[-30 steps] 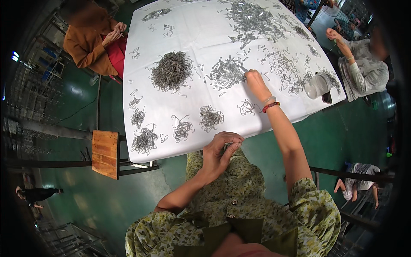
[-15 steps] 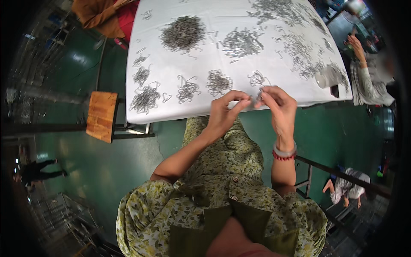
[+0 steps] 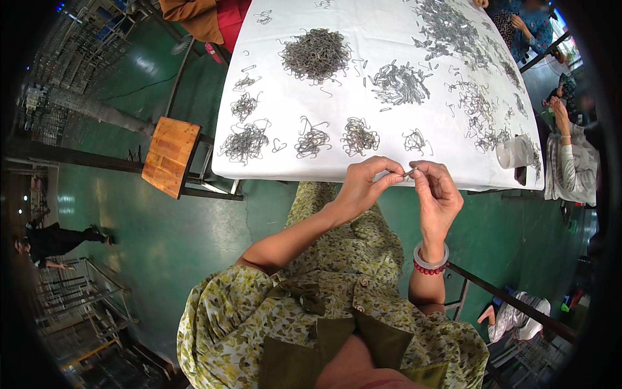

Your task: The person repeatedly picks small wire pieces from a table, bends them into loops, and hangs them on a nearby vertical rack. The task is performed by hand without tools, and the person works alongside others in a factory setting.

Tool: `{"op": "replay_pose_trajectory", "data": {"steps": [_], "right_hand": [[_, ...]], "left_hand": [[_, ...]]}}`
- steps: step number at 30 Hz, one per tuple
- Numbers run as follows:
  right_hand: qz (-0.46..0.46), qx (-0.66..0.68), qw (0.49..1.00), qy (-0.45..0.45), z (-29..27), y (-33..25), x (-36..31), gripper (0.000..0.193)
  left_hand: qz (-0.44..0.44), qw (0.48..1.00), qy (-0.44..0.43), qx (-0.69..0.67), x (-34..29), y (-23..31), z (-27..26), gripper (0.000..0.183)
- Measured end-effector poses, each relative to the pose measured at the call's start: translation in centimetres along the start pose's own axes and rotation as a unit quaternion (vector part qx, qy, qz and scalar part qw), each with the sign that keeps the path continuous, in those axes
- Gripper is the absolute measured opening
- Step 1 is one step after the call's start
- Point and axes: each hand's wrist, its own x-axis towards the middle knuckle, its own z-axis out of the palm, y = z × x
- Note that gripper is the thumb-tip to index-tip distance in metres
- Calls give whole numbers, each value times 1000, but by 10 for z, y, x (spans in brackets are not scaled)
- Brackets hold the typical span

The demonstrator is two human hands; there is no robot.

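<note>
Close to the table's front edge, my left hand (image 3: 366, 186) and my right hand (image 3: 437, 198) meet fingertip to fingertip. Both pinch one small grey metal piece (image 3: 411, 172); its exact shape is mostly covered by fingers. Just beyond them lies a small group of bent wire hooks (image 3: 414, 141) on the white-covered table (image 3: 363, 133). Further left along the near edge sit more hook piles: one nearest (image 3: 360, 137), another beside it (image 3: 312, 141), and a larger one at the left corner (image 3: 245, 142). A bracelet of red beads and a pale bangle circle my right wrist.
A big hook heap (image 3: 315, 55) and a pile of short grey metal pieces (image 3: 400, 84) lie farther back. At the right edge stands a translucent plastic cup (image 3: 514, 153) by a dark object. A wooden stool (image 3: 171, 155) is left; other people sit around the table.
The table and its piles appear shifted right and slightly down in view. My hands have come together, and both now grip the small metal piece.
</note>
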Motion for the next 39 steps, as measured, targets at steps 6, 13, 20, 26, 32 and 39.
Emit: {"op": "replay_pose_trajectory", "data": {"steps": [6, 13, 20, 26, 32, 39], "right_hand": [[13, -1, 1000, -7, 3, -7, -4, 12], [8, 1, 1000, -17, 8, -8, -1, 16], [85, 19, 996, -22, 6, -5, -3, 17], [104, 18, 994, 0, 6, 6, -7, 19], [53, 16, 998, 23, 9, 8, -14, 19], [3, 12, 997, 73, 17, 10, -12, 19]], "left_hand": [[58, 993, 71, 67, 19, -17, -33, 22], [100, 818, 66, 562, 128, -97, -152, 12], [59, 842, 12, 537, 122, -93, -130, 12], [-46, 998, -41, -21, 38, 24, -48, 15], [118, 991, 3, 62, 10, 25, -15, 12], [125, 987, 69, 74, 8, 19, -1, 12]]}}
